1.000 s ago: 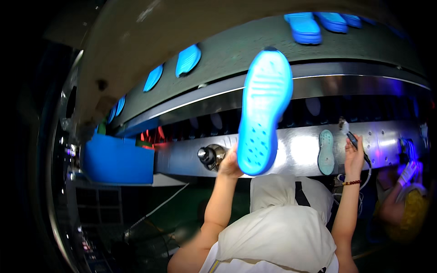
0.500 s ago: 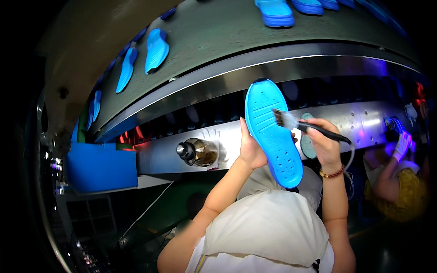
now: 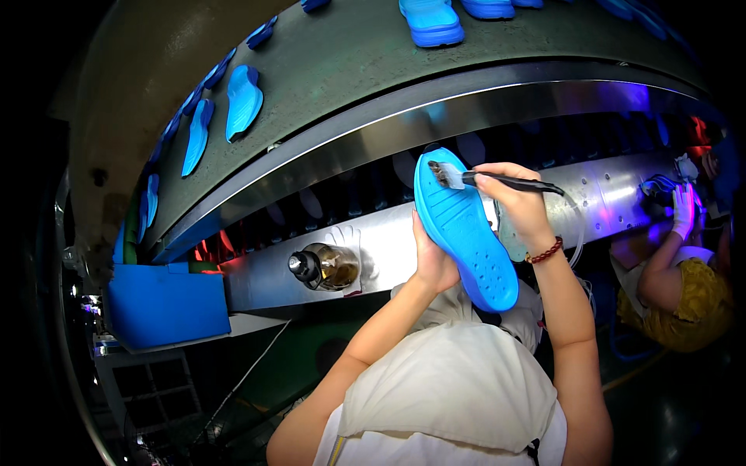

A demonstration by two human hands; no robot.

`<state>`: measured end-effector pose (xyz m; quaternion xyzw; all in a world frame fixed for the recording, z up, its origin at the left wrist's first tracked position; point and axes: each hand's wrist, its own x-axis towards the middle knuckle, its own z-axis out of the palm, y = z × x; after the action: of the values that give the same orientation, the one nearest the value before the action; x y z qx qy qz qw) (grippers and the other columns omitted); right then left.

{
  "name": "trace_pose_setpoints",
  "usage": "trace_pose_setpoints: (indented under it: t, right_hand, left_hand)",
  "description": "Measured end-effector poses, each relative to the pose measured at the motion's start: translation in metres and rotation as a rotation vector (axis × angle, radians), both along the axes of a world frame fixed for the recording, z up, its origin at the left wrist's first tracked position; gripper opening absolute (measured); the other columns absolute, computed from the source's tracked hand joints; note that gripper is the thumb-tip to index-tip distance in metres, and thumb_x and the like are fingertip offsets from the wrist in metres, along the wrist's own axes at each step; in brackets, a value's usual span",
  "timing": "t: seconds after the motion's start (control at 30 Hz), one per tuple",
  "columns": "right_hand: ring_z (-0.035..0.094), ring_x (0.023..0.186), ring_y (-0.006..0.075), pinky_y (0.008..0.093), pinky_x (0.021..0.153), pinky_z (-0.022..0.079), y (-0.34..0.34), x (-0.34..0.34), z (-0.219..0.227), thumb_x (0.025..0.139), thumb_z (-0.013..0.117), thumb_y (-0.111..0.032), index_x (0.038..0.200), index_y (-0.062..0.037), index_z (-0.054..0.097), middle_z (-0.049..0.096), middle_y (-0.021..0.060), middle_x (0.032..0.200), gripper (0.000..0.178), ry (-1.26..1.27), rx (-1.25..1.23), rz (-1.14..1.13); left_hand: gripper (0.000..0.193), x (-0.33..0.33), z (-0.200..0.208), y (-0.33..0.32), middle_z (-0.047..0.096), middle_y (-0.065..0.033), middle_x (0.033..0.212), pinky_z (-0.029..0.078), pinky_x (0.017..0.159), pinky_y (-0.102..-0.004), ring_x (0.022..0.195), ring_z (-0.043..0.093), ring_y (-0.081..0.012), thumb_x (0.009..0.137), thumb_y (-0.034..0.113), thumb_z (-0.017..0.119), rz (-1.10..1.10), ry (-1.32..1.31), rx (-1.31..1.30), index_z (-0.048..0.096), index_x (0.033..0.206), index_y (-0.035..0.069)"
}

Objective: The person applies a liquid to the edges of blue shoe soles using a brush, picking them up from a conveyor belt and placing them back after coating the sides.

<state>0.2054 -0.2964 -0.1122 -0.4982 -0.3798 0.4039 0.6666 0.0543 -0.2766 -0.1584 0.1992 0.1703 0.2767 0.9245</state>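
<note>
A bright blue shoe sole is held up in front of me, its inner face with ridges and small holes turned toward me. My left hand grips it along its left edge; some fingers are hidden behind it. In my right hand is a brush with a black handle, and a clear tube runs from the handle's end. Its bristles lie against the sole's upper end. A red bead bracelet circles my right wrist.
A conveyor belt bears several blue soles behind a metal rail. On the steel ledge below stands a dark-capped bottle beside a white glove. A blue box is at left. Another person's gloved hand works at far right.
The brush has moved up and left across the sole toward its top end. The sole tilts slightly more. The view has shifted a little, and soles on the belt appear farther left.
</note>
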Motion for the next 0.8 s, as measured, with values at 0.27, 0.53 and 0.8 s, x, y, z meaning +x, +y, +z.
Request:
trace_pose_setpoints:
  t: [0.27, 0.53, 0.8]
  right_hand:
    - [0.063, 0.070, 0.0304, 0.0327, 0.065, 0.050, -0.035, -0.032, -0.002, 0.070, 0.063, -0.007, 0.084, -0.0010, 0.065, 0.064, 0.0163, 0.076, 0.016, -0.631, 0.188, 0.057]
    - [0.062, 0.069, 0.0134, 0.0233, 0.062, 0.048, -0.061, 0.006, 0.019, 0.073, 0.066, -0.008, 0.090, -0.0008, 0.066, 0.066, 0.0108, 0.080, 0.019, -0.472, 0.093, 0.335]
    - [0.061, 0.068, 0.0123, 0.0230, 0.060, 0.047, -0.046, -0.001, 0.023, 0.072, 0.066, -0.007, 0.089, 0.0000, 0.066, 0.066, 0.0115, 0.079, 0.018, -0.402, 0.161, 0.424]
  left_hand:
    - [0.083, 0.004, 0.007, 0.009, 0.045, -0.0124, 0.123, 0.033, 0.097, -0.0424, 0.111, 0.044, -0.0288, 0.078, 0.074, 0.018, 0.321, 0.242, -0.021, 0.035, 0.129, 0.010]
    - [0.093, -0.017, 0.023, 0.013, 0.052, -0.0203, 0.112, 0.044, 0.086, -0.0467, 0.098, 0.055, -0.0328, 0.075, 0.077, 0.011, 0.010, 0.087, -0.052, 0.035, 0.129, 0.005]
    - [0.090, 0.001, 0.028, 0.011, 0.048, -0.0170, 0.119, 0.045, 0.086, -0.0444, 0.101, 0.054, -0.0310, 0.076, 0.076, 0.014, 0.114, 0.173, 0.005, 0.033, 0.131, 0.008]
